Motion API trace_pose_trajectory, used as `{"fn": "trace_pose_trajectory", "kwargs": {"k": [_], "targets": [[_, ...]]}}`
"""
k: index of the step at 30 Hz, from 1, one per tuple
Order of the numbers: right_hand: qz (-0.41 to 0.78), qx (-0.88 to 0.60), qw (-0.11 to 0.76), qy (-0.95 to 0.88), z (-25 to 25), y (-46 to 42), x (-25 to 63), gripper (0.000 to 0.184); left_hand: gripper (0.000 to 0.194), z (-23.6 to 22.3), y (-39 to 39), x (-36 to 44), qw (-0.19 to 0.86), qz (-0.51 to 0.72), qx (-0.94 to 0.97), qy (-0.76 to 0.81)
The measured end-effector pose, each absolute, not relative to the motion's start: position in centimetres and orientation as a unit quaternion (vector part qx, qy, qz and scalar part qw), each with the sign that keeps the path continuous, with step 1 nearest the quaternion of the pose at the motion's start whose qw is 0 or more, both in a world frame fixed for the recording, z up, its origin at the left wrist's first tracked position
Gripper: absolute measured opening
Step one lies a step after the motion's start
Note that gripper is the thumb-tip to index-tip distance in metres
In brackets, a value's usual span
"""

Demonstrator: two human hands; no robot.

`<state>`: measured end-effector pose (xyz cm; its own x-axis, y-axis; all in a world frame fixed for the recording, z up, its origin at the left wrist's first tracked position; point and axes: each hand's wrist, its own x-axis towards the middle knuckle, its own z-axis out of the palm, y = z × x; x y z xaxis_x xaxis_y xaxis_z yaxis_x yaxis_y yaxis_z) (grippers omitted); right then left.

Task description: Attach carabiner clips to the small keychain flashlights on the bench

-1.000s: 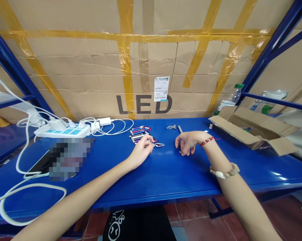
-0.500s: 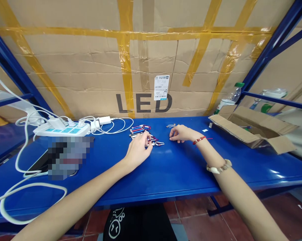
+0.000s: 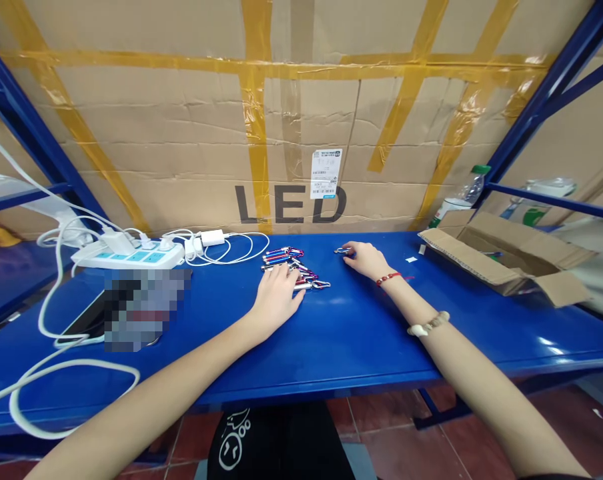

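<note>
Several slim metal tubes (image 3: 277, 257) with carabiner clips, in blue, red and silver, lie in a row on the blue table. My left hand (image 3: 276, 297) rests over the near end of this row, fingers stretched out and thumb apart. A silver tube with a clip (image 3: 320, 285) shows just beyond its fingertips. Farther right, my right hand (image 3: 365, 260) has its fingers closed at a small metal clip (image 3: 339, 251) near the back of the table. The fingers hide part of that clip and whatever is joined to it.
An open cardboard box (image 3: 501, 257) and a green-capped bottle (image 3: 461, 198) stand at the right. On the left are a white power strip (image 3: 131, 257), looped cables and a dark, blurred-out device (image 3: 91, 313). A large taped carton (image 3: 181, 147) walls off the back.
My right hand has moved back to the small clip and its fingers now close there. My left hand has flattened over the row, its fingers straighter than before.
</note>
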<state>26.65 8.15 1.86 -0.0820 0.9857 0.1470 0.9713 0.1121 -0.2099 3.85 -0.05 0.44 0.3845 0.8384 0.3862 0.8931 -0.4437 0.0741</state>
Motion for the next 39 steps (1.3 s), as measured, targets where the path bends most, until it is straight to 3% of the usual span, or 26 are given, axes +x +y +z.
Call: {"fn": "trace_pose_trajectory", "kwargs": {"k": [7, 13, 16, 23, 39], "targets": [[0.036, -0.545, 0.134, -0.827, 3.1, 6.8, 25.1, 0.023, 0.02, 0.5, 0.1, 3.8, 0.048, -0.204, -0.846, -0.49], [0.148, -0.455, 0.084, -0.874, 3.9, 5.4, 23.9, 0.038, 0.018, 0.4, 0.1, 3.8, 0.031, -0.221, -0.848, -0.48], [0.172, -0.413, 0.076, -0.891, 3.4, 5.4, 23.7, 0.035, 0.018, 0.3, 0.1, 3.8, 0.021, -0.219, -0.851, -0.477], [0.157, -0.409, 0.072, -0.896, 3.2, 5.4, 23.5, 0.016, 0.018, 0.2, 0.0, 3.9, 0.01, -0.217, -0.854, -0.473], [0.152, -0.401, 0.098, -0.898, 2.7, 5.1, 22.9, 0.013, 0.02, 0.3, -0.3, 4.5, -0.012, -0.195, -0.866, -0.46]]}}
